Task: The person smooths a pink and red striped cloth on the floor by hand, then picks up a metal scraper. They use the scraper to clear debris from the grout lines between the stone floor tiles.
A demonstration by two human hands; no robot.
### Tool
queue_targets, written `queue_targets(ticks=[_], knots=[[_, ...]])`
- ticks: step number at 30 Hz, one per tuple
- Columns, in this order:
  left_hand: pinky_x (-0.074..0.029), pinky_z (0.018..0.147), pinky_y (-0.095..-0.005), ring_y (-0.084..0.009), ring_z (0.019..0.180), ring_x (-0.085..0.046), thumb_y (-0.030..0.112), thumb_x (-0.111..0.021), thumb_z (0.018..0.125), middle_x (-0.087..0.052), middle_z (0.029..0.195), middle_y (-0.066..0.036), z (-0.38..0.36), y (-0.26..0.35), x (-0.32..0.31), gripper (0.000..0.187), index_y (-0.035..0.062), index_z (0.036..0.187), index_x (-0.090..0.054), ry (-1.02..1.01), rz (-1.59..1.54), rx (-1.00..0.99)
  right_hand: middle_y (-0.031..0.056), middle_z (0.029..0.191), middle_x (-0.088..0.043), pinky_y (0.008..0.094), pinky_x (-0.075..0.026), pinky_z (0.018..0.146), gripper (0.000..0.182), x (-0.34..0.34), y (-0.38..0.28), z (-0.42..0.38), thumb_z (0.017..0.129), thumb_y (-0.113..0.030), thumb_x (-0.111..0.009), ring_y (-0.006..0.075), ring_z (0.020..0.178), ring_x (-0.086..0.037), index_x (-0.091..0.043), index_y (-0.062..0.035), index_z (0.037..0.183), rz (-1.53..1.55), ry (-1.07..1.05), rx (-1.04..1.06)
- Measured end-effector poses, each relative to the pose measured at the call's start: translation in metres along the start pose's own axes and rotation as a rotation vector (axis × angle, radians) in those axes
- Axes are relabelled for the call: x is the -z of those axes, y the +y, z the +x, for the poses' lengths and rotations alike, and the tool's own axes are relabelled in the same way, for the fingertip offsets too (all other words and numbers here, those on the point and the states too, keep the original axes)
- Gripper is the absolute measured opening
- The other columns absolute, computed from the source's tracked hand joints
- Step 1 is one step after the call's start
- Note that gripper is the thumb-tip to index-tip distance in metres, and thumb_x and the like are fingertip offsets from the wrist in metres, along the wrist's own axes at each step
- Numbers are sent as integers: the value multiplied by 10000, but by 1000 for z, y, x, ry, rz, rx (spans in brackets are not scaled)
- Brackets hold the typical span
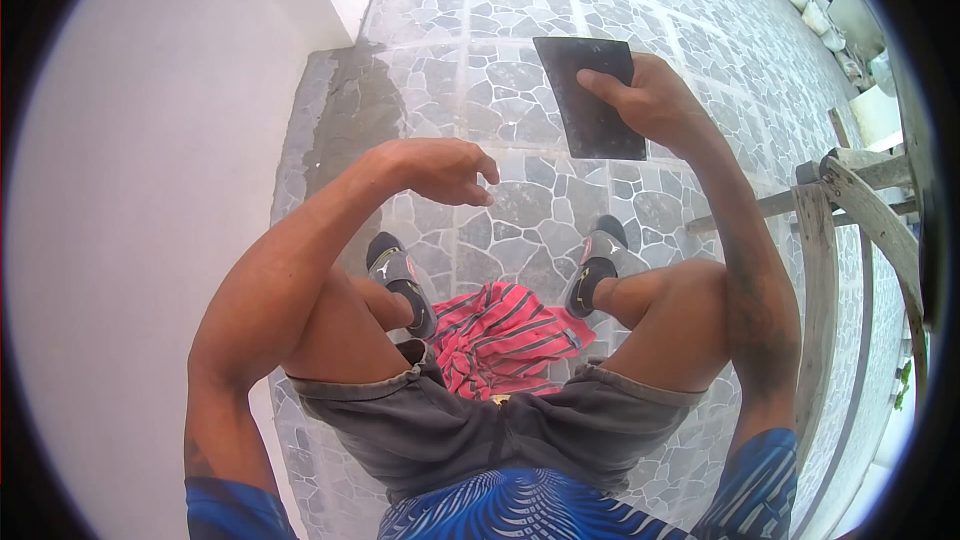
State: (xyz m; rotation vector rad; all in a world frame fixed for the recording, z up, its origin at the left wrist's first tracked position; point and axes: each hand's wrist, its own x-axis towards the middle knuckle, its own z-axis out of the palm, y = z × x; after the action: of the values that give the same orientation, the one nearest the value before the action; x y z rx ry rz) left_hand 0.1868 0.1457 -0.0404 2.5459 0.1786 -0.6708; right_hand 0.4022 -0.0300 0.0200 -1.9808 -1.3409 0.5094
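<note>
My right hand [655, 100] grips a flat dark rectangular sheet [590, 120] by its right edge, thumb lying on top, above the patterned floor. To the left, my left hand [450, 172] hangs over the floor with its fingers curled; its fingertips are partly hidden, and whether anything is between them cannot be made out. A red cloth with dark and pale stripes [505, 340] lies crumpled on the floor between my slippered feet.
A white wall [130, 220] stands at the left, with a dark damp-looking strip [350, 110] along its base. Wooden bars of a frame [818, 270] rise at the right. Several pale bags [815, 15] lie at the far upper right.
</note>
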Motion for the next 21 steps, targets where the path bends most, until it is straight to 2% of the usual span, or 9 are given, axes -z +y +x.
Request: queue_targets(ticks=[8, 11, 21], knots=[[-543, 968, -444, -322, 1106, -708, 385, -617, 1025, -756, 1179, -159, 0, -2, -1, 485, 76, 1399, -627, 13, 4, -10, 87, 983, -773, 331, -563, 816, 360, 2, 1, 0, 1020, -308, -682, 160, 879, -710, -732, 1, 1199, -19, -13, -15], [-546, 961, -444, -325, 1099, -710, 375, -621, 1020, -758, 1176, -163, 0, -3, -2, 475, 69, 1383, -640, 27, 2, -28, 133, 952, -775, 366, -555, 794, 359, -2, 4, -2, 994, -297, -644, 208, 861, -716, -736, 14, 1147, 24, 36, 21], [-548, 959, -439, -322, 1101, -713, 375, -620, 1016, -759, 1180, -165, -1, -1, 0, 473, 65, 1372, -654, 12, -18, -11, 136, 954, -775, 366, -555, 790, 360, -1, 4, -3, 994, -298, -647, 210, 850, -713, -735, 13, 1152, -1, 35, 44]])
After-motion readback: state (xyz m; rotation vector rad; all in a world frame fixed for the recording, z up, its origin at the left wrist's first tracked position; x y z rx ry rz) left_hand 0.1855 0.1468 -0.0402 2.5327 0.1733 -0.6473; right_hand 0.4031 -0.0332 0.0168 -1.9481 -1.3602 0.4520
